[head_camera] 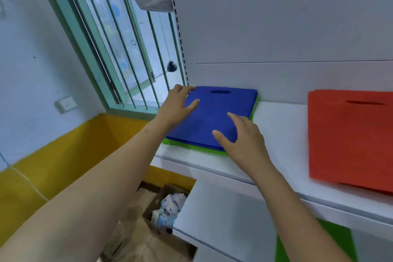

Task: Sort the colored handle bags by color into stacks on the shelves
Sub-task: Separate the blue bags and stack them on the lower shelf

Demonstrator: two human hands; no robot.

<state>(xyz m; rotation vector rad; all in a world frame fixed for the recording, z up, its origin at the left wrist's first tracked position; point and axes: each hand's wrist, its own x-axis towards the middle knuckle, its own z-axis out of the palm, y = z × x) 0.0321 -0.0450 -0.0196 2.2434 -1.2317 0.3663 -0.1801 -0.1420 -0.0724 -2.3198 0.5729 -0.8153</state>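
From the head camera, no brand, label or writing can be read on any bag or surface. The left hand [178, 105] lies on the far left corner of the blue handle bag [214, 112], fingers relaxed and spread, fingertips at the bag's edge. The right hand [242, 136] rests with straight fingers on the bag's near right part; neither hand grips it. The blue bag tops a stack whose green bag [195, 147] shows as a thin edge beneath, near the right hand's thumb. The stack sits on a white shelf [280, 134]. Well to the right of the right hand lie orange handle bags [348, 136] on the same shelf. Below the right forearm, another green bag [340, 238] lies on a lower shelf. Left of the left hand is a green-framed barred window [119, 49]; under the left forearm, a cardboard box [157, 238] stands by a yellow-and-white wall [63, 155].
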